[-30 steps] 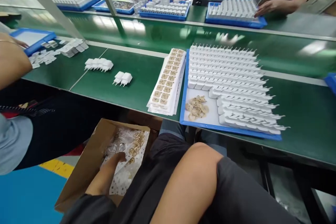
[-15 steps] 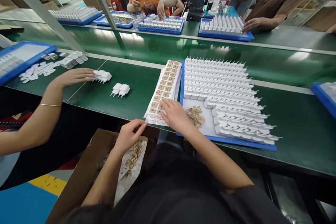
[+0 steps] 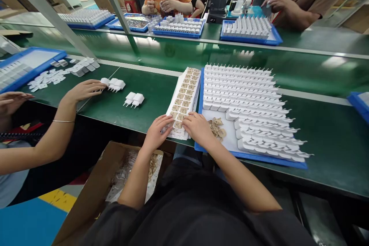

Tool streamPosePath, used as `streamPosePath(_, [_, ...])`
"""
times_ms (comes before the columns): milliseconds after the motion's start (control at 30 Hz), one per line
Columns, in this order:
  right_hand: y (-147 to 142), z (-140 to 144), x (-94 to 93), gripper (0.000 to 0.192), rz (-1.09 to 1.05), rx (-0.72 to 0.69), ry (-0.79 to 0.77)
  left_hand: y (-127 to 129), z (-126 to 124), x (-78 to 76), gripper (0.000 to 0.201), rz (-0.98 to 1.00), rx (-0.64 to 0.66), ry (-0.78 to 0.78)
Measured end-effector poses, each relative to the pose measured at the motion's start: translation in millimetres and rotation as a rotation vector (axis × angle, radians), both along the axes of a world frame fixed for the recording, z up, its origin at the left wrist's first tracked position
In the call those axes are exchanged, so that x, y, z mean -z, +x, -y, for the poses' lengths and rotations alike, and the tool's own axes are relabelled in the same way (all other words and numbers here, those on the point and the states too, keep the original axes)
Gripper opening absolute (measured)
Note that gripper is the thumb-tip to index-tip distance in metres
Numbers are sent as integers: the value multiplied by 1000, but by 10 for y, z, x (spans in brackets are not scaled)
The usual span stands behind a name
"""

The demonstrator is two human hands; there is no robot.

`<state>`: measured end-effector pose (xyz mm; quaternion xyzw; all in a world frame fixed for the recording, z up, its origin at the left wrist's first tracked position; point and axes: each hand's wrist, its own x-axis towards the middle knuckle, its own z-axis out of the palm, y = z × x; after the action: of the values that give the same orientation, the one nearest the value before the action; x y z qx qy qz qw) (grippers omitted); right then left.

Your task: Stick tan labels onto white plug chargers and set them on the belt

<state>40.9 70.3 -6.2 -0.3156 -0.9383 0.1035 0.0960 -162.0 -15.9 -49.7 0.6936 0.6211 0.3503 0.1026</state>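
At the far left edge of the smooth green bench, a co-worker's hand lies flat with fingers stretched to a short row of glossy white plug bodies; a loose pair of plugs sits just beside it. Below the bench's near edge stands an open brown cardboard box holding a crinkled clear bag of small brass-coloured parts.

The person's left hand rests loosely curled, fingertips on the near end of a stack of white label sheets, each sheet gridded with small tan rectangular stickers. The right hand presses down half-open on the same near end, fingertips meeting the left; whether either pinches a sticker I cannot tell. Touching the stack's right side is a blue-rimmed plastic tray, packed with neat rows of white pronged plugs, with a small heap of brass clips in its near left corner.

Half a second ago the left hand was over the box; it has come up to the sheets.
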Motion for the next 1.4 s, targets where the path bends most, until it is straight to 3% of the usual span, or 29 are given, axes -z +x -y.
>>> streamPosePath(467, [19,69,-38,14,24,-30,35,-43,1,37,27,-81,27,10])
streamPosePath(567, [0,54,-42,14,-44,-32,9,-24,8,12,27,-79,32,8])
streamPosePath(667, [6,27,-49,17,-244,30,-106,43,19,-58,29,-28,18,17])
streamPosePath(767, [94,38,-87,18,-532,-21,-149,139,22,-123,30,110,-124,92])
streamPosePath(867, [281,125,-143,13,-733,-158,-122,233,18,-148,40,448,-301,119])
streamPosePath(967, [496,259,-150,7,-813,-196,-130,329,1,-148,58,911,-336,-104])
streamPosePath(1067, [651,355,-87,6,-803,-164,-140,439,-56,-142,74,1109,-205,-377])
streamPosePath(1167, [708,355,-32,10,-790,-37,-175,533,-170,-125,79,1087,-140,-440])
streamPosePath(1267, [693,279,-63,17,-849,59,-204,572,-288,-103,69,1042,-150,-419])
streamPosePath(1333, [670,222,-124,20,-898,78,-236,558,-343,-90,62,922,-152,-308])
streamPosePath(1400, [650,183,-191,24,-948,88,-291,514,-380,-68,58,678,-172,-144])
